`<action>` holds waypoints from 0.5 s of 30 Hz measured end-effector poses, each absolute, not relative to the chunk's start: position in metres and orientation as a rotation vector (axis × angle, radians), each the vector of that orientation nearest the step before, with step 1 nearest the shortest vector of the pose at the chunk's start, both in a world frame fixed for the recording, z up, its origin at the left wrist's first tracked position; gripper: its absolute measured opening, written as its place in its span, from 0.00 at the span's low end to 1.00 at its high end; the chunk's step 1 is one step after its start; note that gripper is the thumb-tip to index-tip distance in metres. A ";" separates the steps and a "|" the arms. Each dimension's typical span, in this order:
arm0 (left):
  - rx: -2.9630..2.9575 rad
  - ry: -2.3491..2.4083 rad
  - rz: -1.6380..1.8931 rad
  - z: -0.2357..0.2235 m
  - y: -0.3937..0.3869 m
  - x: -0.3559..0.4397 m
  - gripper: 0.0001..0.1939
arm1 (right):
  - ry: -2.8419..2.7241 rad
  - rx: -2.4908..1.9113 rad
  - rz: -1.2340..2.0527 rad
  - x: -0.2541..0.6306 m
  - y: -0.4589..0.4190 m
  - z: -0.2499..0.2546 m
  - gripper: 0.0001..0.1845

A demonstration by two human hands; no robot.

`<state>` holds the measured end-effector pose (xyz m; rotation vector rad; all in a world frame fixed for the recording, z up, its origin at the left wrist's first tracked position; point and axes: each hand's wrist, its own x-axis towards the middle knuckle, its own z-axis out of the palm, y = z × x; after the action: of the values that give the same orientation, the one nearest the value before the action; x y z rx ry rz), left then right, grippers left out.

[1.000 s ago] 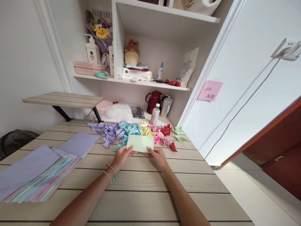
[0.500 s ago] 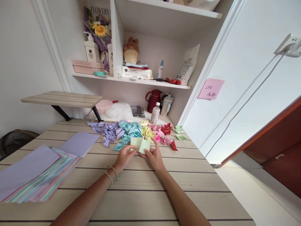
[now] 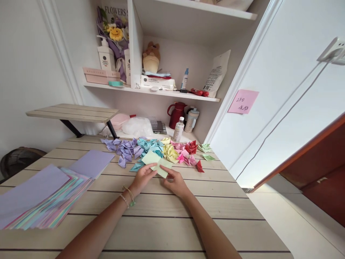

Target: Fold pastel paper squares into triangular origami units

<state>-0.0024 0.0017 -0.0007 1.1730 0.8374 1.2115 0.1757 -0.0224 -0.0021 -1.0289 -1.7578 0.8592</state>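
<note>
From where I stand, both hands meet near the middle of the frame over a slatted wooden table (image 3: pixel 172 230). The left hand (image 3: pixel 143 178) pinches the left side of a pale green sheet of paper (image 3: pixel 151 158), thumb and fingers closed on it. The right hand (image 3: pixel 175 182) has its fingers on the sheet's right part, pinched as well. The paper shows creases and is tilted, with one corner pointing down between the hands.

Just beyond it, small folded paper pieces spread across the table: purple ones (image 3: pixel 126 149) on the left, blue ones (image 3: pixel 147 144) beside them, then yellow ones (image 3: pixel 170 153), pink ones (image 3: pixel 185 158) and red ones (image 3: pixel 191 147), with a few green ones (image 3: pixel 205 147) furthest right.

At the lower left of the frame lies a fanned stack of colored paper (image 3: pixel 54 205), a purple sheet on top, and another purple stack (image 3: pixel 93 162) touches its upper end. Behind the folded pieces stands a capped bottle (image 3: pixel 178 129), with a dark red jug (image 3: pixel 177 116) and a pale tumbler (image 3: pixel 191 121) near it. A pink note (image 3: pixel 243 101) is stuck on the wall at the right.
</note>
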 end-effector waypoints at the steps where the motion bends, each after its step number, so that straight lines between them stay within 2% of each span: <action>1: 1.185 0.839 1.182 -0.001 0.001 -0.002 0.24 | -1.773 -1.017 0.864 0.176 -0.022 -0.002 0.31; 3: 1.184 0.822 1.143 -0.001 0.000 -0.001 0.25 | -1.761 -1.016 0.862 0.177 -0.021 -0.002 0.29; 8: 1.187 0.816 1.117 -0.004 0.001 -0.002 0.27 | -1.569 -1.112 0.846 0.183 -0.015 -0.003 0.11; 13: 1.250 0.866 1.191 -0.006 0.003 -0.001 0.21 | -1.320 -1.010 1.080 0.182 -0.011 -0.007 0.15; 15: 1.208 0.845 1.253 -0.005 0.003 0.001 0.25 | -1.220 -0.956 1.146 0.179 -0.011 -0.009 0.17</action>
<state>0.0011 0.0028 -0.0050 1.2083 0.8446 1.2534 0.1787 -0.0108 -0.0094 -0.9563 -1.2197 1.1458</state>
